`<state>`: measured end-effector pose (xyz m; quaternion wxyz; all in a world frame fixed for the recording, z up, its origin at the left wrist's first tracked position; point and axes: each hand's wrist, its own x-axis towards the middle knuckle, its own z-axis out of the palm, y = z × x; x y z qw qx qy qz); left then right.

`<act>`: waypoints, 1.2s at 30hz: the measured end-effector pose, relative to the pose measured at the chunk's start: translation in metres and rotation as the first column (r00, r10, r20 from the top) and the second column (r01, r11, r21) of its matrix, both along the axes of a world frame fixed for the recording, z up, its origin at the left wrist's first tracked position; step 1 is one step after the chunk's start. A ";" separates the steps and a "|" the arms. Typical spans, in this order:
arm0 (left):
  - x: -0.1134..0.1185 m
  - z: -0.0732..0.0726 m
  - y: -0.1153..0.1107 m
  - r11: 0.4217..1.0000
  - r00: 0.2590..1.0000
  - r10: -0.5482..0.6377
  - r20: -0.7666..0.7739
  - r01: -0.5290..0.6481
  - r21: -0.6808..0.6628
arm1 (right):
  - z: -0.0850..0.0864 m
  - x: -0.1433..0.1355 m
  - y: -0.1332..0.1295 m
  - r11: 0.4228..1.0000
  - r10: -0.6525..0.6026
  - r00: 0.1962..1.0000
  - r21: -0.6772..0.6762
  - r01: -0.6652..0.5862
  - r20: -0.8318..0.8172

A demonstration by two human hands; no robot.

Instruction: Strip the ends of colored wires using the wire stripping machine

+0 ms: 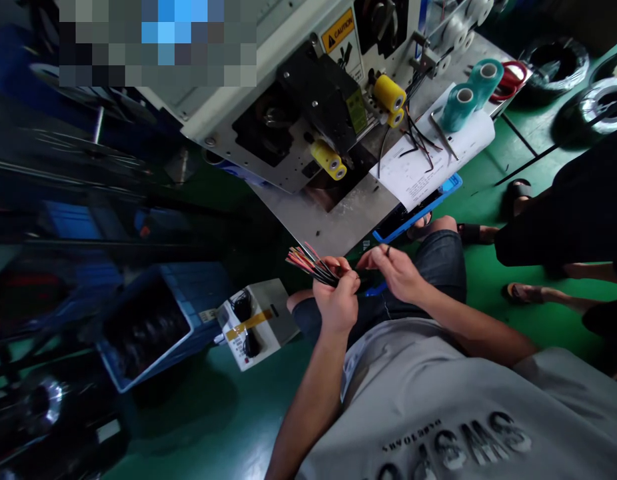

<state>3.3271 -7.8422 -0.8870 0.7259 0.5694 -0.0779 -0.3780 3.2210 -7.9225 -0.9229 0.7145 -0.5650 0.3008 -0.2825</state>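
Note:
My left hand [337, 300] is closed around a bundle of thin wires [308, 265], mostly black with red, orange and yellowish ends that fan out to the left. Just to the right, my right hand [396, 272] has its thumb and fingers pinched together. Whatever sits in that pinch is too small and dark to name. Both hands are above my lap, in front of a metal worktable [333, 223]. A grey machine with yellow rollers [328, 159] stands on the table, and several loose black wires [421, 143] lie over a printed paper [413, 180].
Two teal spools [458, 107] and a red coil [511, 80] are at the table's right end. A blue tray [418, 217] sits under the table edge. Left of my legs are a white box [261, 327] and a blue crate [188, 347]. Other people's legs [583, 300] are on the right.

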 end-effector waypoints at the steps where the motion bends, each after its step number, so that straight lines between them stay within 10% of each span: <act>1: 0.000 0.001 -0.001 1.000 1.000 -0.019 0.007 0.019 -0.001 | -0.002 -0.002 0.005 0.996 0.058 0.996 -0.071 -0.063 -0.065; 7: -0.001 -0.001 -0.003 0.993 0.993 -0.109 0.034 0.107 0.050 | -0.009 -0.001 0.014 0.947 -0.021 0.982 -0.319 -0.041 -0.190; 11: -0.002 -0.009 0.003 0.982 0.984 -0.163 0.072 0.155 0.108 | -0.001 0.006 0.002 0.989 -0.129 0.991 0.066 0.131 -0.033; 15: -0.007 -0.024 0.011 0.924 0.910 -0.317 0.267 0.232 0.304 | 0.019 0.011 -0.004 0.910 -0.215 0.963 0.392 0.136 0.165; 19: -0.012 -0.031 0.014 0.870 0.827 -0.415 0.380 0.237 0.433 | 0.039 0.004 -0.011 0.988 -0.107 0.987 0.120 0.093 0.117; 23: -0.013 -0.025 0.014 0.864 0.868 -0.404 0.289 0.259 0.431 | 0.040 -0.011 -0.027 0.978 -0.033 0.996 -0.209 0.015 -0.081; 31: -0.022 0.009 -0.005 0.860 0.876 -0.455 -0.161 0.480 0.175 | 0.027 -0.023 -0.028 0.978 0.130 0.982 0.143 -0.149 0.137; 36: -0.023 0.009 -0.012 0.856 0.882 -0.443 -0.161 0.469 0.215 | 0.021 -0.041 -0.061 0.960 0.253 0.960 0.091 -0.265 0.124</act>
